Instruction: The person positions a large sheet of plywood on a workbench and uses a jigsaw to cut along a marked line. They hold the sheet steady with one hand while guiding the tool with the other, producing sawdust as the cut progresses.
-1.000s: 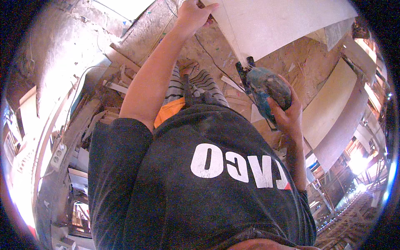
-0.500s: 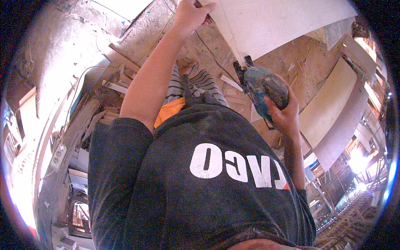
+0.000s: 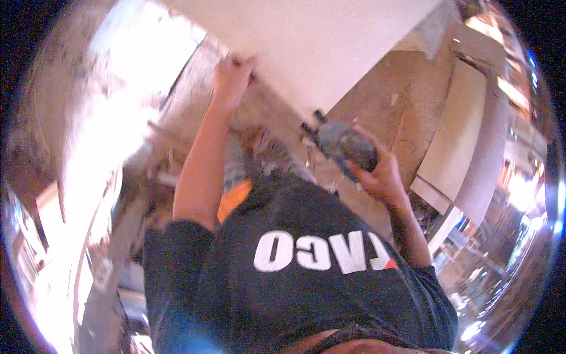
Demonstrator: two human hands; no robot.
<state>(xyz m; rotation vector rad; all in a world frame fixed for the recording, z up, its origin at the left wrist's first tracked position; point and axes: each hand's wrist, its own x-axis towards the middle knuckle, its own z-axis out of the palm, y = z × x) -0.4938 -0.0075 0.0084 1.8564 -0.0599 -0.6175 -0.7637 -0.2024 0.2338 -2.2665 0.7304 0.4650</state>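
Two bare hands worked at one pale sheet [image 3: 318, 47] with one power tool [image 3: 345, 144].
In the head view, white block lettering with a red patch crossed the black shirt [image 3: 283, 301]; the left hand [image 3: 233, 79], arm outstretched, pinched the sheet's edge, blurred; the right hand [image 3: 377, 171], forearm angled inward, had its fingers clamped around the tool, by the sheet's near corner; two boards [image 3: 457, 130] were at right.

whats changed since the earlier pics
The view has shifted and blurred: the left hand, pale sheet and power tool sit farther left and lower, and the sheet appears turned anticlockwise. No new hold or release shows. The right hand still grips the tool; the left stays at the sheet's edge.
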